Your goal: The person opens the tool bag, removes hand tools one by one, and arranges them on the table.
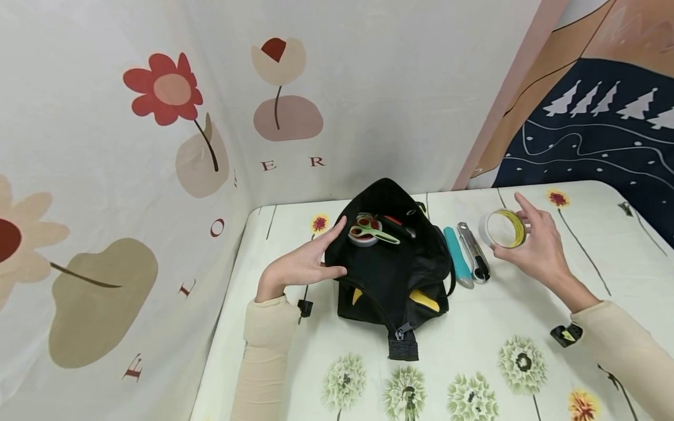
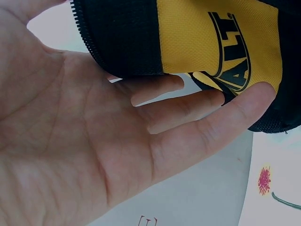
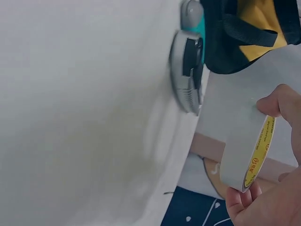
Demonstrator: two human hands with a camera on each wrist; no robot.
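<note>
A black bag with yellow patches stands with its mouth wide open. My left hand rests against its left side, fingers nearly straight and thumb spread at the rim; in the left wrist view the fingers lie along the yellow panel. Inside sit pale green scissors, a roll of tape partly under them, and a black-and-red tool. To the right, my right hand grips a roll of clear tape with a yellow inner label, raised over the table between thumb and fingers.
Between the bag and my right hand lie a teal cutter-like tool and a grey utility knife. The table wears a flowered cloth. Printed curtains rise directly behind it and on the left.
</note>
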